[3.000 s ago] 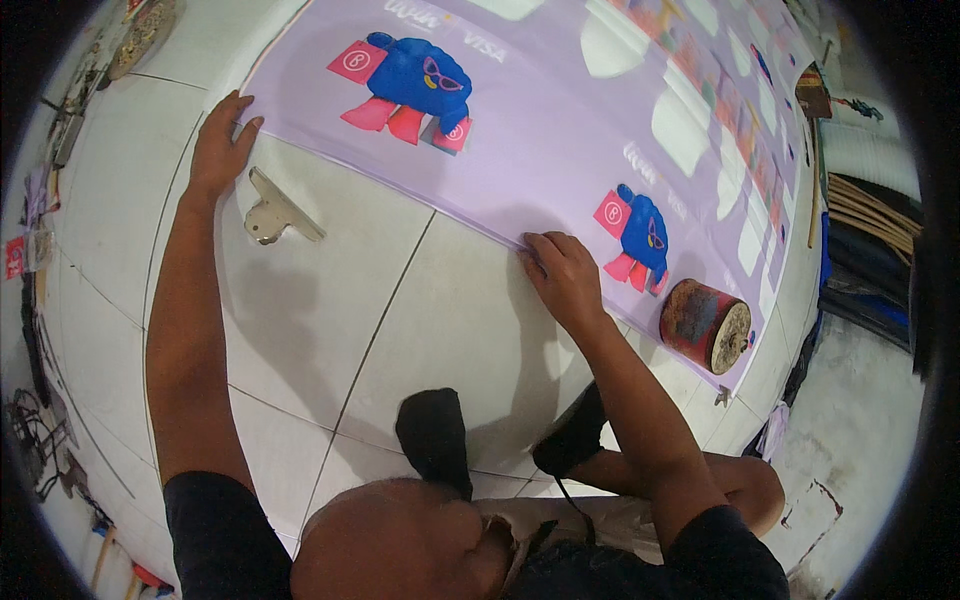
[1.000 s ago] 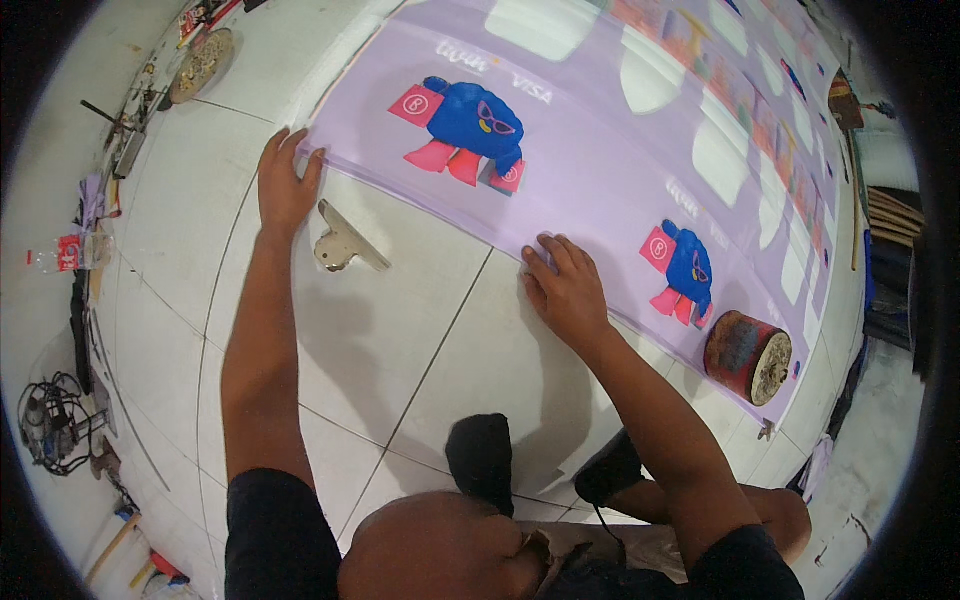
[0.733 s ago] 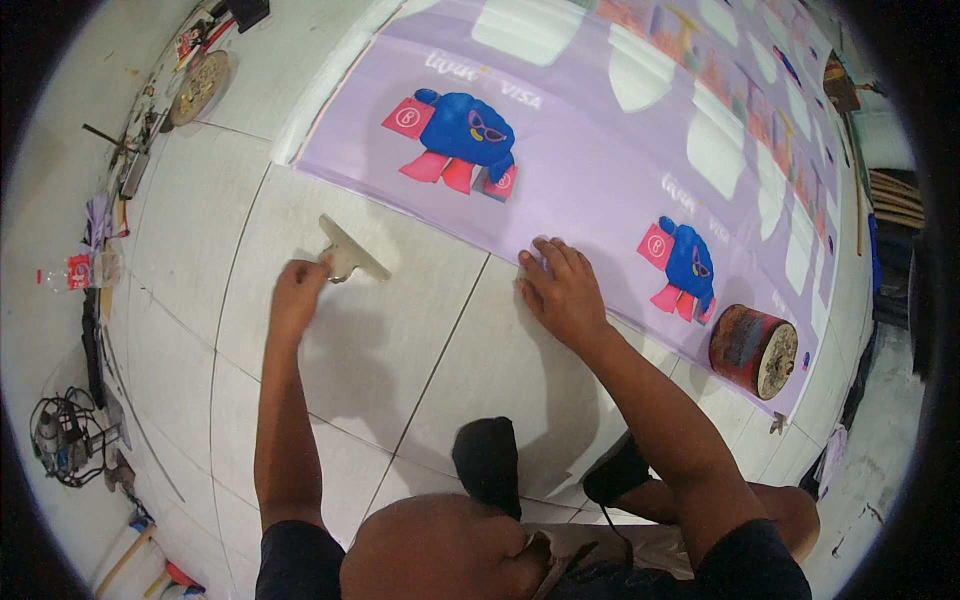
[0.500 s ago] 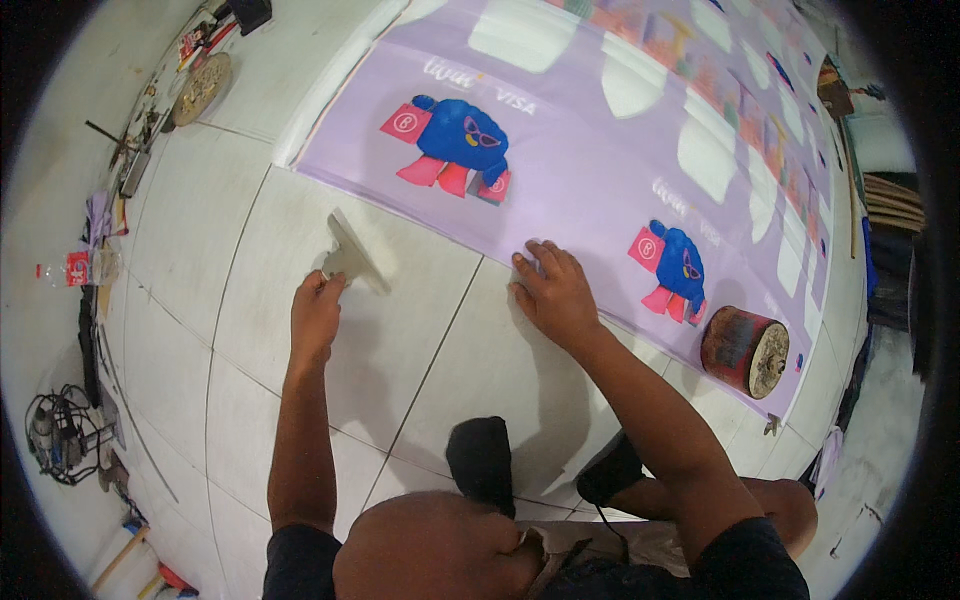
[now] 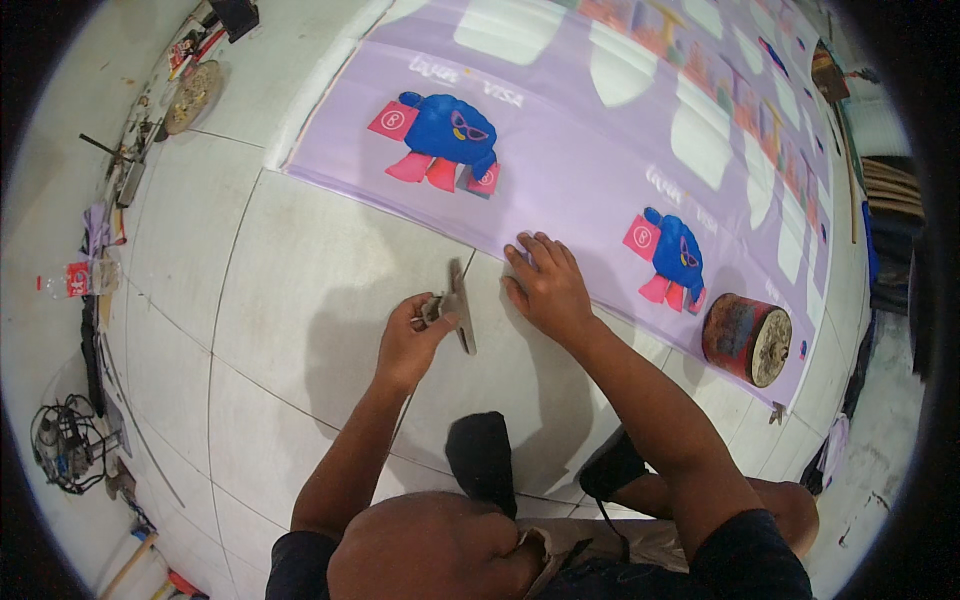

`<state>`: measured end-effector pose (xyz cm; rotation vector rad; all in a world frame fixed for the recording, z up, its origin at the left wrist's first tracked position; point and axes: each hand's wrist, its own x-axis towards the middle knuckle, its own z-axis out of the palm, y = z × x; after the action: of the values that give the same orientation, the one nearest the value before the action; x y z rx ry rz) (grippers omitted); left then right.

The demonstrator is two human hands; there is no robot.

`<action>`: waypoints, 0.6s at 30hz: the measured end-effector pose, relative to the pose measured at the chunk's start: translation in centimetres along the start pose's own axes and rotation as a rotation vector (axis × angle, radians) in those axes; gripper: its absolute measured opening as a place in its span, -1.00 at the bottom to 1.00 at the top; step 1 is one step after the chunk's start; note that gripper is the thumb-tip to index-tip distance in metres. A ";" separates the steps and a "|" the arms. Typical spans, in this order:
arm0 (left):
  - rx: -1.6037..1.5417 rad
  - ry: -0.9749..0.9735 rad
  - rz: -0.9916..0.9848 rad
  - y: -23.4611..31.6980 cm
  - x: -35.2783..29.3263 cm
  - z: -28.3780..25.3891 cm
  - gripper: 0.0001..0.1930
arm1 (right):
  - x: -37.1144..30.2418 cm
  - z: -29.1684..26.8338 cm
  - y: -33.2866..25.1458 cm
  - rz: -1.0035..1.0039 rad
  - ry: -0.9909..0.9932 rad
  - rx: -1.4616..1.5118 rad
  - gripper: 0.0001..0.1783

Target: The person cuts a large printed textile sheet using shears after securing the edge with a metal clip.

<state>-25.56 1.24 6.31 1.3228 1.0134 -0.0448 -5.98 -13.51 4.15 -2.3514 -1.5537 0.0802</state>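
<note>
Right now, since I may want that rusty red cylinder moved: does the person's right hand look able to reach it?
Probably yes: the right hand rests at the edge of the lilac printed sheet, seems to hold nothing, and nothing appears to stand between it and the rusty red cylinder.

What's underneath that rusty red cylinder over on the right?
The rusty red cylinder rests on the purple printed sheet, near one corner. The patch directly beneath is covered and can't be seen.
</note>
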 end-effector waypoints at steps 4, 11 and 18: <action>-0.035 -0.102 -0.107 1.3 -0.5 0.5 -0.36 | 0.2 -0.1 -0.3 -0.018 0.070 -0.044 -0.54; -0.195 -0.127 -0.104 0.3 0.6 0.6 -0.41 | 0.7 -0.2 -0.6 -0.008 -0.063 -0.044 -0.51; -0.129 -0.123 -0.094 -0.2 1.3 1.8 -0.54 | 0.0 -0.5 0.1 -0.018 -0.046 -0.004 -0.45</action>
<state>-23.82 0.40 5.16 1.1407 0.9571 -0.1285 -5.78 -13.65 4.58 -2.3542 -1.5979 0.1277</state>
